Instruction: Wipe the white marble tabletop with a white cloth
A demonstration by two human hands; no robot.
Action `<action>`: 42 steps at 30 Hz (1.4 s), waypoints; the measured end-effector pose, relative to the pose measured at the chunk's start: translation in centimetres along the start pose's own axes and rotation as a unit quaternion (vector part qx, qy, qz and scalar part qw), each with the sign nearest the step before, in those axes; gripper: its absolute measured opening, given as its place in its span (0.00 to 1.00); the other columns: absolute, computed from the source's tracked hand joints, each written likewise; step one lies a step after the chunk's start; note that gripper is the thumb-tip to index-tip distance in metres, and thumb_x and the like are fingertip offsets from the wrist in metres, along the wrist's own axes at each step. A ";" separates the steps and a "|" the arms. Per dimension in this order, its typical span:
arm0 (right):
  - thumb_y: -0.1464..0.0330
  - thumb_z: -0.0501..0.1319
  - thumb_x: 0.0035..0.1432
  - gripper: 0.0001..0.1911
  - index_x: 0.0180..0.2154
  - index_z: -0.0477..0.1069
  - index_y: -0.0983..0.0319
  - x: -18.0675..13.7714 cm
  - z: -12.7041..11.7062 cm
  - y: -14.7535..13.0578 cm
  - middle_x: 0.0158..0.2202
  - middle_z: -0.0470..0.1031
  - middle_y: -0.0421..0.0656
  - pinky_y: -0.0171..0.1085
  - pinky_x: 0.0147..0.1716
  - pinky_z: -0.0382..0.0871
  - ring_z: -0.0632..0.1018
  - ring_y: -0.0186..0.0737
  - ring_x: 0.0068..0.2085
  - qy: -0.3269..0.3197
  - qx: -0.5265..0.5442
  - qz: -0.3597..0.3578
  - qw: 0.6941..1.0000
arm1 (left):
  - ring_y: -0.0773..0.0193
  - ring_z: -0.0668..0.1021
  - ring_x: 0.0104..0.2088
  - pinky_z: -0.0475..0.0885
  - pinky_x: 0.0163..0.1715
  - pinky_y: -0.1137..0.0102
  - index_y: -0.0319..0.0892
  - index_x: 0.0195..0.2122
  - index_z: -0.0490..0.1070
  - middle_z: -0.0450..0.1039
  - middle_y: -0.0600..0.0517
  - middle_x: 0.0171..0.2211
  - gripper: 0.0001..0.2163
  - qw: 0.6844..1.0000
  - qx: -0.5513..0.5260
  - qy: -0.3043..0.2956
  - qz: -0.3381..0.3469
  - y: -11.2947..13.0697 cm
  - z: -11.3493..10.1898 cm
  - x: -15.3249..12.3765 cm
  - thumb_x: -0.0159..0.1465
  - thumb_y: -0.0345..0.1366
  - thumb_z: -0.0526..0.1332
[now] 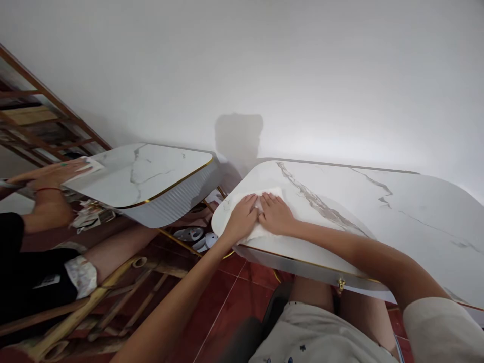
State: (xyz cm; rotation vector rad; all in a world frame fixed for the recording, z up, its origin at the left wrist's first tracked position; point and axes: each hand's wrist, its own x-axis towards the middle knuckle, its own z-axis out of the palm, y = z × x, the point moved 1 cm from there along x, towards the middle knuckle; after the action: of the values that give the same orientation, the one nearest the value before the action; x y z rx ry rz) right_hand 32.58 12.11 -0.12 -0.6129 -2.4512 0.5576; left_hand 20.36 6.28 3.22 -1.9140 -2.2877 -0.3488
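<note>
My left hand (243, 218) and my right hand (276, 214) lie side by side, palms down, on a white cloth (278, 192), perhaps a paper towel. Their fingers are stretched out flat and press it onto the white marbled tabletop (333, 187) near its rounded left end. The thumbs almost meet. Part of the cloth is hidden beneath both palms. Below the top's gold-edged front, a small gold knob (341, 285) sticks out.
To the left, a co-worker's hand (64, 170) rests on a white wipe (86, 167) on a second marbled table (159, 171) with a ribbed side. A bamboo chair (113, 285) stands at lower left, a wooden rack (49, 121) behind. A white wall (242, 65) backs both tables.
</note>
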 end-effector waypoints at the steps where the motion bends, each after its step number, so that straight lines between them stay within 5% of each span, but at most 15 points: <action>1: 0.65 0.48 0.63 0.29 0.63 0.56 0.72 0.6 -0.1 1.0 0.65 0.55 0.54 0.49 0.63 0.47 0.55 0.49 0.66 0.000 -0.003 0.006 1.000 | 0.58 0.67 0.59 0.59 0.63 0.59 0.35 0.56 0.66 0.67 0.45 0.58 0.24 1.000 -0.007 0.006 0.005 0.3 0.4 1.1 0.60 0.33 0.45; 8: 0.67 0.50 0.64 0.25 0.59 0.61 0.74 6.9 -0.9 5.7 0.63 0.60 0.57 0.45 0.61 0.51 0.59 0.50 0.63 -0.042 -0.025 0.050 0.998 | 0.60 0.67 0.60 0.58 0.63 0.63 0.35 0.53 0.68 0.67 0.45 0.58 0.23 0.999 -0.026 0.013 0.024 -1.0 2.8 8.6 0.60 0.31 0.44; 19: 0.69 0.46 0.67 0.23 0.59 0.61 0.74 14.4 0.8 11.0 0.62 0.61 0.55 0.43 0.60 0.49 0.59 0.48 0.63 0.018 -0.056 0.074 0.996 | 0.58 0.69 0.57 0.60 0.61 0.62 0.37 0.51 0.69 0.69 0.45 0.55 0.21 0.997 -0.022 0.039 0.059 -5.2 6.2 18.2 0.60 0.30 0.45; 28: 0.69 0.44 0.67 0.24 0.60 0.60 0.74 16.7 -0.4 15.5 0.63 0.61 0.54 0.43 0.60 0.49 0.59 0.47 0.63 0.029 -0.053 0.121 0.991 | 0.58 0.69 0.57 0.61 0.61 0.61 0.37 0.51 0.69 0.70 0.45 0.55 0.21 0.995 -0.022 0.028 0.096 -4.6 9.1 24.6 0.61 0.29 0.44; 35: 0.69 0.44 0.67 0.25 0.61 0.58 0.73 14.4 -1.8 17.1 0.63 0.59 0.54 0.44 0.61 0.49 0.58 0.47 0.64 0.034 -0.085 0.179 0.980 | 0.58 0.69 0.58 0.61 0.61 0.62 0.38 0.52 0.69 0.69 0.46 0.56 0.21 0.990 -0.029 -0.011 0.140 -1.2 10.1 25.6 0.61 0.29 0.46; 42: 0.68 0.42 0.67 0.27 0.63 0.55 0.74 9.6 -2.7 14.9 0.66 0.55 0.53 0.44 0.62 0.45 0.56 0.46 0.65 0.018 -0.116 0.196 0.973 | 0.57 0.68 0.58 0.61 0.61 0.60 0.35 0.53 0.67 0.68 0.42 0.56 0.21 0.981 -0.033 0.001 0.190 1.5 9.5 21.2 0.62 0.29 0.45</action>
State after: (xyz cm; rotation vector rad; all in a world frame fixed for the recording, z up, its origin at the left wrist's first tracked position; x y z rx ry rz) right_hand 31.52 29.97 -1.62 -1.2090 -2.3877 0.4029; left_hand 18.40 29.18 -0.43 -2.3196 -1.8685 -0.3800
